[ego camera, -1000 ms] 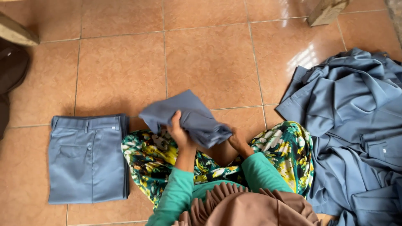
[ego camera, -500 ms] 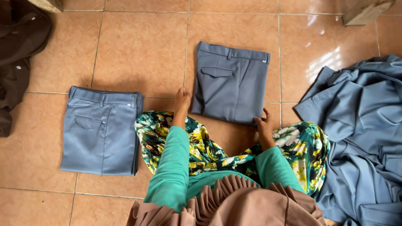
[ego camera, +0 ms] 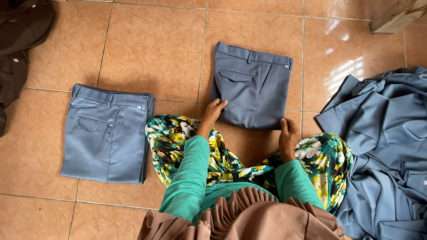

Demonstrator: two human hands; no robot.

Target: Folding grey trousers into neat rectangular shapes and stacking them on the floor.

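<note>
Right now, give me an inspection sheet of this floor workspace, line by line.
Surface: glossy orange tiled floor, window glare at upper right.
Job's things: folded grey-blue trousers lying flat ahead of the knees; a second folded pair to the left.
Clutter: heap of unfolded blue garments at right; dark brown garments at upper left.
Hands: left hand on the near left corner of the folded trousers, right hand on the near right corner.
Cables: nothing seen.
Surroundings: wooden piece at the top right edge.
</note>
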